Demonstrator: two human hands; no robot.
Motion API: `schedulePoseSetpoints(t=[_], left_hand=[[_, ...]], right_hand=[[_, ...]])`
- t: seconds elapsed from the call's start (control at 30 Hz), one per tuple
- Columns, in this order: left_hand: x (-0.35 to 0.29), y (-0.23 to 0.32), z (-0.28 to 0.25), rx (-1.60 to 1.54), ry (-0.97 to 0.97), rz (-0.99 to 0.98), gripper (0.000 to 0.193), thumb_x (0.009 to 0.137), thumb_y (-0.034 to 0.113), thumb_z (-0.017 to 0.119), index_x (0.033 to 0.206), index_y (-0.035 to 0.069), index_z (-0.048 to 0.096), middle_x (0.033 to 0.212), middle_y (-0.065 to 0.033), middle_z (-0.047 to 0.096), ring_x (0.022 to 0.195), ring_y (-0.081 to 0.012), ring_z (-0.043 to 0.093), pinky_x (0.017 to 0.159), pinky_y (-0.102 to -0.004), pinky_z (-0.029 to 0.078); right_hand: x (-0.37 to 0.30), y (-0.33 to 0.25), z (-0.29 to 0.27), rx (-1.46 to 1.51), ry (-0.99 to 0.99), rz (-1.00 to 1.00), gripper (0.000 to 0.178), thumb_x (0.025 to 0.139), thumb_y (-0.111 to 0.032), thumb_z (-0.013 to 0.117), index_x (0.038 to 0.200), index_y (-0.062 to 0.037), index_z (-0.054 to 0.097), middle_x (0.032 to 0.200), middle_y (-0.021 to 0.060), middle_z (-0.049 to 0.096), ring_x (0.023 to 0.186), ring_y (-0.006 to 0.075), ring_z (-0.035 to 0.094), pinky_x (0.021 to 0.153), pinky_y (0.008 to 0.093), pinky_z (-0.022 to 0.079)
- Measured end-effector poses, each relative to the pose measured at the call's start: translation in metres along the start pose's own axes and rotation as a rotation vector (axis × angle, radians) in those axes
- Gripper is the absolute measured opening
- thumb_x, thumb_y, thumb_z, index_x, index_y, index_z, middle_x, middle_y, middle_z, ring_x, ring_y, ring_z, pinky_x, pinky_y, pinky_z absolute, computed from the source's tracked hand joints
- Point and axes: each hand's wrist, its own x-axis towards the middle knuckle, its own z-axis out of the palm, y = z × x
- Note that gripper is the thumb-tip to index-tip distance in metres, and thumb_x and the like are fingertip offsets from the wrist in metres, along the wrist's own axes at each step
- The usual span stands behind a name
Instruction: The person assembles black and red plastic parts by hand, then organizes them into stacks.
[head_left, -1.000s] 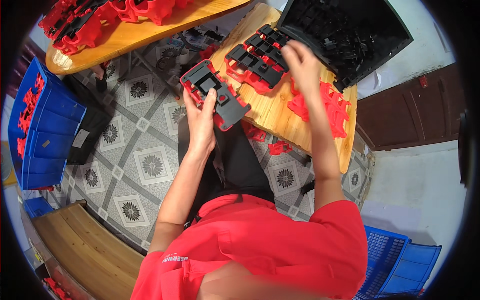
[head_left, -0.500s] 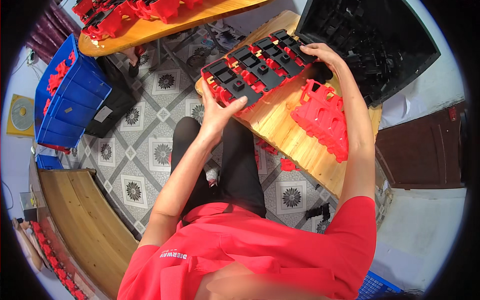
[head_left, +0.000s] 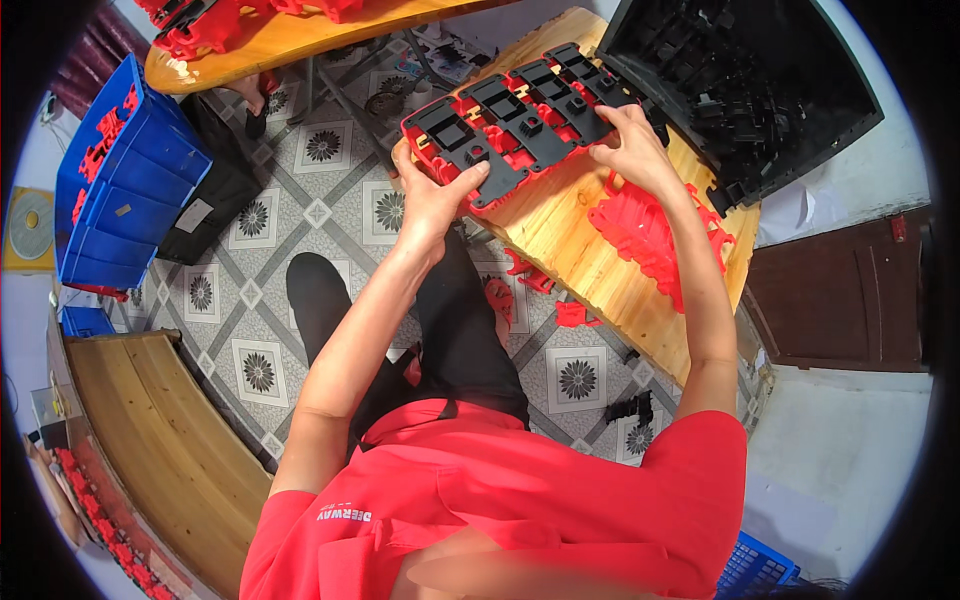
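Note:
A long red plastic frame with black plates on top [head_left: 525, 125] is held over the near edge of the wooden table. Small yellowish pieces show between its plates. My left hand [head_left: 432, 195] grips its left end, thumb pressed on the last black plate and fingers round the outer edge. At the right part my right hand [head_left: 638, 150] is closed on the near edge, with fingers on top of the black plate and the thumb at the side. The underside is hidden. Beneath my right forearm lies another red frame [head_left: 640, 235] without black plates, partly covered by the arm.
A large black bin [head_left: 740, 80] of black parts stands right of the wooden table [head_left: 560, 225]. Blue bin [head_left: 130, 190] and wooden bench [head_left: 170, 410] are at left. Another table [head_left: 380, 30] holds red parts. Loose red pieces [head_left: 572, 314] and black pieces [head_left: 632, 408] lie on the floor.
My right hand has moved left and nearer along the frame, from its right end to its near edge. My left knee has swung left. The view has shifted slightly.

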Motion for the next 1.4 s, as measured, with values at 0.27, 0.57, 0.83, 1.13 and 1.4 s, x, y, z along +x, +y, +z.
schedulePoseSetpoints(t=[0.27,0.57,0.83,1.13,1.4], left_hand=[[0.004,0.021,-0.023,-0.019,-0.200,-0.137,0.092,0.076,0.031,0.079,0.147,0.017,0.022,0.135,-0.0196,0.034,0.127,-0.0341,0.041,0.090,-0.0452,0.052],[0.016,0.037,-0.046,0.028,-0.188,-0.100,0.098,0.069,0.027,0.084,0.144,0.016,0.023,0.127,-0.0196,0.051,0.113,-0.0356,0.058,0.086,-0.0493,0.055],[-0.033,0.073,-0.116,0.286,-0.075,-0.078,0.135,0.065,0.034,0.084,0.153,0.009,-0.016,0.146,-0.0299,0.027,0.131,-0.0392,0.039,0.095,-0.0423,0.049],[-0.218,0.200,-0.329,0.387,0.588,0.066,0.117,0.071,0.031,0.084,0.150,0.012,-0.001,0.129,-0.0193,0.047,0.108,-0.0264,0.056,0.075,-0.0356,0.054],[-0.405,0.255,-0.516,0.201,1.149,0.170,0.090,0.079,0.027,0.080,0.145,0.023,0.018,0.132,-0.0093,0.051,0.113,-0.0229,0.057,0.082,-0.0546,0.050]], right_hand=[[-0.014,0.009,0.030,0.629,0.028,0.251,0.083,0.069,-0.038,0.087,0.132,0.0040,0.052,0.122,0.0174,0.053,0.111,0.0238,0.055,0.094,0.0327,0.046],[-0.016,-0.057,0.059,1.217,0.115,0.405,0.079,0.077,-0.023,0.083,0.142,-0.0177,0.038,0.127,0.0069,0.056,0.108,0.0195,0.060,0.085,0.0422,0.047],[-0.045,-0.123,0.080,1.280,0.219,0.140,0.063,0.084,-0.010,0.075,0.138,-0.0098,0.043,0.122,0.0104,0.058,0.104,0.0216,0.061,0.080,0.0370,0.057],[-0.048,-0.437,0.106,1.589,-0.389,-0.271,0.061,0.086,-0.001,0.072,0.139,-0.0066,0.043,0.116,0.0079,0.060,0.097,0.0170,0.064,0.078,0.0305,0.054],[-0.096,-0.794,0.188,1.359,-0.981,-0.759,0.083,0.074,-0.020,0.084,0.140,-0.0030,0.037,0.107,0.0094,0.066,0.090,0.0156,0.066,0.072,0.0330,0.054]])
